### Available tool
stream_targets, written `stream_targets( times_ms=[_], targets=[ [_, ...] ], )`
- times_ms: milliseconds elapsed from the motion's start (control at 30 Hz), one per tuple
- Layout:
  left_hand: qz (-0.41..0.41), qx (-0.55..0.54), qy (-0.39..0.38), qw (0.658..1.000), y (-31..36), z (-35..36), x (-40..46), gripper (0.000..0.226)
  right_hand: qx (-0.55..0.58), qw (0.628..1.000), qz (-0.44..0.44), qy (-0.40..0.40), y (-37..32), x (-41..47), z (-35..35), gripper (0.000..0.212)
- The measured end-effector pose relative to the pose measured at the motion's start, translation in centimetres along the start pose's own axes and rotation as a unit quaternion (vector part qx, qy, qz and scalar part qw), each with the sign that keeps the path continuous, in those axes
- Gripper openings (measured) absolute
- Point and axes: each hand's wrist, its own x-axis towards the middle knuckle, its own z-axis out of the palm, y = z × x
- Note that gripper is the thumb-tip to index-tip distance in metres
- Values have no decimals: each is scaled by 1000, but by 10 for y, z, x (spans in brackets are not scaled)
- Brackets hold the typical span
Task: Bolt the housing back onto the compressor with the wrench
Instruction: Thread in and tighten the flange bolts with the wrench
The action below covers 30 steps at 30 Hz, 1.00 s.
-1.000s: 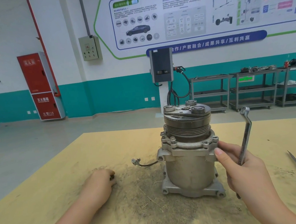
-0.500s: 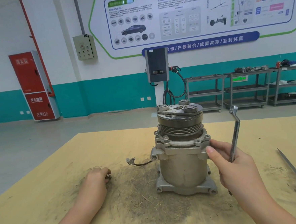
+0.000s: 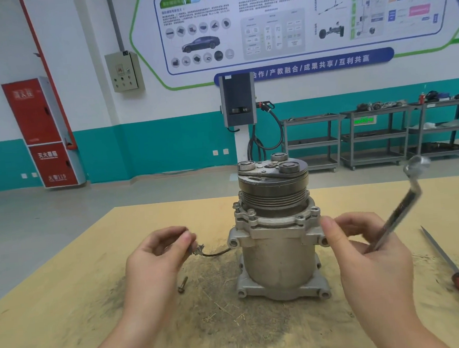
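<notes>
While the grey metal compressor (image 3: 278,241) stands on the dusty yellow tabletop (image 3: 69,307) in a workshop, my right hand (image 3: 370,261) grips the silver wrench (image 3: 399,213) and my left hand (image 3: 152,258), fingers curled, pinches something small that I cannot identify.

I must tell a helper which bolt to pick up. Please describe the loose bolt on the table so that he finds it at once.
Find the grey metal compressor standing upright in the middle of the yellow table. Left of its base, on the dark dusty patch below the left hand, lies the bolt. It is the only bolt lying loose; the others stand in the compressor's upper rim.
</notes>
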Motion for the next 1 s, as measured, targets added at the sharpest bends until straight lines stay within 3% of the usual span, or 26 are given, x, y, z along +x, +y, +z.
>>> stream_targets(
  times_ms=[67, 167, 300, 400, 533, 600, 667, 733, 800, 833, 900, 1000],
  targets=[
    [-13, -41, -62, 997, 8, 23, -25, 32, 61, 992, 9, -107, -16, -9, 4, 13],
    [-71, -98, -160, 980, 5, 54, -56, 40, 139, 945, 73, -286, -28, -25, 13, 28],
    [-141, -173, -162, 961, 3, 74, -71, 57, 217, 931, 140, -258, -27, -26, 16, 26],
    [-170, -251, -155, 940, 5, 75, -70, 34, 238, 925, 135, -265, -26, -22, 15, 23],
    [-164, -250, -148, 943, 9, 72, -70, 38, 202, 939, 101, -260, -24, -20, 15, 20],
    [-117, -141, -125, 975, 12, 62, -63, 41, 153, 960, 78, -223, -24, -12, 11, 21],
    [13, 100, -60, 993, 8, 44, -44, 37, 93, 984, 45, -148, -23, 3, 6, 20],
    [111, 300, -13, 947, -4, 21, -19, 23, 73, 993, 21, -89, -23, 20, 4, 14],
    [109, 422, -43, 899, -26, 4, 1, 8, 43, 996, -4, -73, -22, 32, 5, 17],
    [90, 490, -76, 864, -39, -1, 7, 6, 30, 997, -11, -73, -20, 36, 7, 15],
    [82, 585, -132, 796, -65, -6, 13, 25, 9, 996, -12, -86, -16, 42, 10, 11],
    [111, 596, -134, 784, -76, -4, 14, 27, -11, 994, -13, -109, -12, 46, 12, 10]
  ],
)
